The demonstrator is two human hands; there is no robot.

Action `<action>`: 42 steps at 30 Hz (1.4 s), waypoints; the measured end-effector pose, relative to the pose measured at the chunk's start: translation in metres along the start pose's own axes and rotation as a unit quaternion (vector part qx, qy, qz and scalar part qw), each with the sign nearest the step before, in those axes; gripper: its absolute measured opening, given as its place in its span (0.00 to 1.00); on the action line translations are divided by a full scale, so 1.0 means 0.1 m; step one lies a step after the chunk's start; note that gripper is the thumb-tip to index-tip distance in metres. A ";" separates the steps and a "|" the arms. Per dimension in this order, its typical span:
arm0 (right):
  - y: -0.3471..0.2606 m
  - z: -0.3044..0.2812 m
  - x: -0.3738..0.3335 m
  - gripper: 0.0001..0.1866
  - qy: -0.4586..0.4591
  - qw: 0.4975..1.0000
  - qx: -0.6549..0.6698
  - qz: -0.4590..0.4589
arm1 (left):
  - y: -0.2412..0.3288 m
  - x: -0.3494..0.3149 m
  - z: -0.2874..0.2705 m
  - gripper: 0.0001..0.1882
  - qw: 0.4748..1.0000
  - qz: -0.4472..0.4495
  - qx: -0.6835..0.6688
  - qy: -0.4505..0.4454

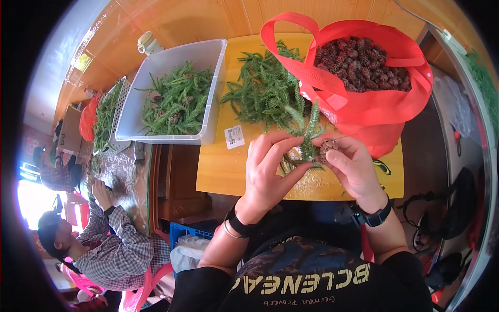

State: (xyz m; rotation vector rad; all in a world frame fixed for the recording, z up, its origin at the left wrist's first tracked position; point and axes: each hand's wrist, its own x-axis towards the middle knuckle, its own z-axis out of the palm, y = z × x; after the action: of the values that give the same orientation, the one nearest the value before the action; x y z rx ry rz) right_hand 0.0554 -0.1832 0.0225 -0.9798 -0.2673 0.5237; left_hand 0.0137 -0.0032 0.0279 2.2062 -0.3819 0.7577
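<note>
Over the yellow tabletop my two hands meet around a green artificial pine sprig and a small brown pine cone. My left hand pinches the sprig near its lower end with thumb and fingertips. The thumb and fingers of my right hand close on the pine cone, held against the sprig's base. A thin wire or stem sticks out by the right fingers. Beyond my hands lies a loose heap of green sprigs. A red bag full of brown pine cones stands at the right.
A clear plastic bin at the left holds sprigs with cones. A white label lies on the yellow table. A black-and-yellow handled tool rests by the right edge. Another person sits at the left table.
</note>
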 end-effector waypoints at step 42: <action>-0.03 0.06 -0.08 0.17 -0.144 0.862 -0.400 -0.275 | -0.02 -0.11 0.10 0.12 0.639 -0.354 -0.680 -0.063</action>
State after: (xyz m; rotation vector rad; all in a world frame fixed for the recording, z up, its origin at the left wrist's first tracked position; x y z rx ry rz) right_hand 0.0472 -0.1846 0.0285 -1.5507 -1.0629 -0.0039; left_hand 0.0101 -0.0087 0.0150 0.7499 -0.0326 -0.2066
